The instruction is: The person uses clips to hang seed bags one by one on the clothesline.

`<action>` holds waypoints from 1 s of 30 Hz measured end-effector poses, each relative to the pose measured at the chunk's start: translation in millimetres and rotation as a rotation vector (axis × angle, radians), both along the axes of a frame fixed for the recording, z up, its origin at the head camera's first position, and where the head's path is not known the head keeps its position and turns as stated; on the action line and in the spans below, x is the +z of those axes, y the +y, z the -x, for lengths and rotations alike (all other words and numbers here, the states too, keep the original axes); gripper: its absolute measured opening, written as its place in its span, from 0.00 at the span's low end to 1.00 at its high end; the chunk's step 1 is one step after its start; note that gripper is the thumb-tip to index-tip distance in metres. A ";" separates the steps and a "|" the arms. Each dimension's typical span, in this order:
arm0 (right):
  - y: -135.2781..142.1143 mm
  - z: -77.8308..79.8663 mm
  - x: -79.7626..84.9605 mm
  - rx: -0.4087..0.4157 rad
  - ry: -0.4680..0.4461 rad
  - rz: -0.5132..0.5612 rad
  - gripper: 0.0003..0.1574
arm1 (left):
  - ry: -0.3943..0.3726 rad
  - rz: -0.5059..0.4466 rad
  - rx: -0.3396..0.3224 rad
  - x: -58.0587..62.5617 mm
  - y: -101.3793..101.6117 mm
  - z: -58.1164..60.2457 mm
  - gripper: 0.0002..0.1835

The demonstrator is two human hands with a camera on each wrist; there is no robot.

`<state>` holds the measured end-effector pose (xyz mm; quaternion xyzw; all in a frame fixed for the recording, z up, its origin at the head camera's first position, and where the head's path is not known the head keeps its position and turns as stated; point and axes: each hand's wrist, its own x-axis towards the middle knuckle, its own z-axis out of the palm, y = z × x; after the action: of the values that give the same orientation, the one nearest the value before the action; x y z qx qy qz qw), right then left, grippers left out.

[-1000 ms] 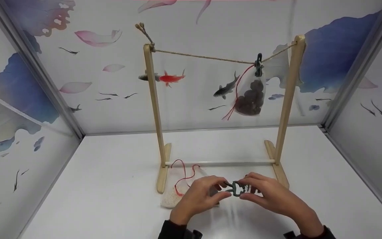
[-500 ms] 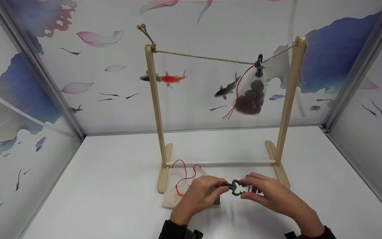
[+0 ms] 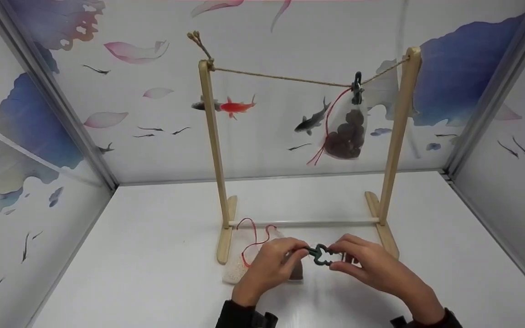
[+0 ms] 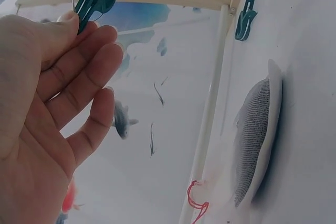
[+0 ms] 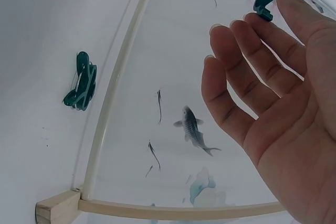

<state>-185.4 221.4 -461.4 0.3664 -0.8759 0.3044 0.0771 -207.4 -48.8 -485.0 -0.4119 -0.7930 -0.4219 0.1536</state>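
Observation:
A dark green spring clip (image 3: 317, 255) is held between my two hands above the table. My left hand (image 3: 269, 264) pinches its handles together between thumb and fingertips, and its jaws stand apart. The right hand (image 3: 372, 264) holds the clip's jaw end with thumb and index finger; its other fingers are loosely bent in the right wrist view. Behind the left hand, partly hidden, lies a pale mesh pouch (image 3: 234, 271) with a red drawstring (image 3: 255, 245). A dark patch (image 3: 296, 272) shows at that hand's right; whether it belongs to the same pouch I cannot tell.
A wooden stand (image 3: 218, 150) carries a sagging twine line (image 3: 285, 81). Another clip (image 3: 357, 86) hangs a clear pouch of round brown pieces (image 3: 347, 136) from it. One more green clip (image 5: 81, 82) lies on the table near the stand's white crossbar (image 3: 308, 224). Printed panels enclose the table.
The left fingers have squeezed the clip's handles closer together, and its jaws have spread wider. Both hands and the clip have shifted slightly upward in the head view.

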 end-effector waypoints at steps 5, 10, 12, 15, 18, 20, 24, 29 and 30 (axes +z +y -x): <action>-1.8 0.1 -2.7 0.003 0.043 0.028 0.09 | -0.003 -0.028 0.041 3.7 -13.4 5.5 0.10; -7.1 3.8 -10.1 0.003 0.006 0.013 0.09 | -0.062 -0.068 0.111 5.4 -39.2 9.3 0.08; -11.0 8.5 -13.9 -0.001 -0.009 0.002 0.09 | -0.100 -0.085 0.137 6.1 -48.7 9.8 0.09; -18.7 17.7 -20.2 -0.024 -0.083 -0.008 0.09 | -0.136 -0.096 0.178 6.7 -59.8 10.4 0.11; -28.6 28.7 -26.3 -0.056 -0.170 -0.023 0.11 | -0.158 -0.099 0.214 5.8 -67.2 11.4 0.10; -36.0 36.9 -30.0 -0.077 -0.212 -0.024 0.13 | -0.170 -0.094 0.237 4.9 -70.8 12.0 0.09; -51.5 53.7 -35.7 -0.116 -0.284 -0.010 0.17 | -0.205 -0.097 0.261 4.5 -74.9 12.5 0.08; -71.5 66.0 -41.3 -0.143 -0.422 -0.016 0.24 | -0.229 -0.102 0.263 3.5 -77.4 12.8 0.09; -75.3 66.9 -42.2 -0.147 -0.448 -0.019 0.25 | -0.236 -0.103 0.262 3.0 -77.7 12.7 0.09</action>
<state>-252.3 146.1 -503.7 0.2258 -0.8983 0.3632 -0.1006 -220.1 -126.6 -482.0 -0.2443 -0.8298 -0.4836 0.1339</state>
